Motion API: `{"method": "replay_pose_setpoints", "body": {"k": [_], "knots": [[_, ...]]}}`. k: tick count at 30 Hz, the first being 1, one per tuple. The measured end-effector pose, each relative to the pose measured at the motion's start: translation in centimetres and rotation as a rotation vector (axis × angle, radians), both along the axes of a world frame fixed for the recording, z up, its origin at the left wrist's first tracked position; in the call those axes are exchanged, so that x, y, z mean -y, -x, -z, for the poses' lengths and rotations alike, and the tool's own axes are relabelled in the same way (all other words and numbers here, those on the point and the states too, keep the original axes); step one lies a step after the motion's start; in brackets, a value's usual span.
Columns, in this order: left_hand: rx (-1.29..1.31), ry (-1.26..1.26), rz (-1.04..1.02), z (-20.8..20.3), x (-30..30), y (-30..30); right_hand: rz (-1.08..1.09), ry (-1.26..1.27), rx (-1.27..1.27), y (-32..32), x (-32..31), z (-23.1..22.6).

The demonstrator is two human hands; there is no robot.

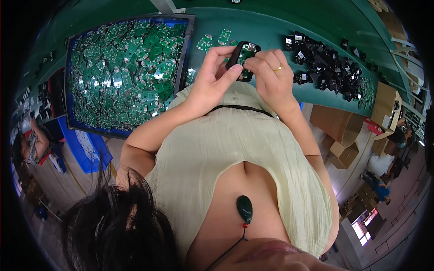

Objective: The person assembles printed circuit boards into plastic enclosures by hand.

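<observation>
My left hand (pixel 211 81) is closed around the left side of a small black plastic housing (pixel 233 56), its thumb pressed along the near edge. Inside the housing lies a green circuit board (pixel 246 52) with silvery parts on it. From the right, my right hand (pixel 275 77), with a ring on one finger, pinches at the housing and the board; its fingertips partly hide the contact. Just beyond my left hand, a few loose green circuit boards (pixel 224 36) rest on the green work table (pixel 266 29).
A dark-rimmed tray (pixel 190 34) heaped with green circuit boards fills the table's left. On the right is a pile of black housings (pixel 323 65), with small green boards (pixel 365 92) beside it. Cardboard boxes (pixel 337 123) and a blue bin (pixel 83 151) stand below the table. Other people work farther off.
</observation>
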State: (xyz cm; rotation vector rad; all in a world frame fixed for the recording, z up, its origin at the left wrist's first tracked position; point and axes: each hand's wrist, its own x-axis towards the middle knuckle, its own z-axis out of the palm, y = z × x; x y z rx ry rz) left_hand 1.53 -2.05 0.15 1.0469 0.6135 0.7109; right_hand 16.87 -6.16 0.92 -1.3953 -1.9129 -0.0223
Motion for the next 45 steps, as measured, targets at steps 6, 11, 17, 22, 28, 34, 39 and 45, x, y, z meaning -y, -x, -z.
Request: {"method": "replay_pose_setpoints", "body": {"k": [6, 11, 17, 22, 28, 34, 39, 45], "knots": [[0.011, 0.270, -0.149, 0.8, -0.3, -0.7, 0.107, 0.143, -0.362, 1.4, 0.1, 0.2], [-0.036, 0.135, -0.145, 1.1, -0.4, -1.2, -0.013, 0.593, -1.183, 2.0, 0.5, 1.4], [-0.056, 0.005, -0.155, 2.5, -0.9, -2.4, -0.035, 0.530, -1.210, 1.2, 0.1, 3.5], [0.001, 0.031, -0.225, 4.0, -2.1, -5.0, 0.200, 0.648, -1.571, 0.7, -1.4, 3.6], [-0.310, -0.398, -0.137, 7.2, -4.4, -7.9, 0.173, 0.561, -1.662, -5.2, -5.6, 8.5], [-0.543, -0.209, 0.060, 9.2, -3.9, -7.2, 0.520, 0.325, -0.141, -18.6, -12.9, 15.6], [-0.619, -0.096, 0.113, 9.7, -4.3, -7.9, 0.200, 0.663, 0.176, -23.4, -17.4, 19.6], [-0.670, -0.072, 0.141, 10.5, -4.5, -8.3, 0.935, 0.295, 0.300, -36.7, -14.5, 17.1]]}}
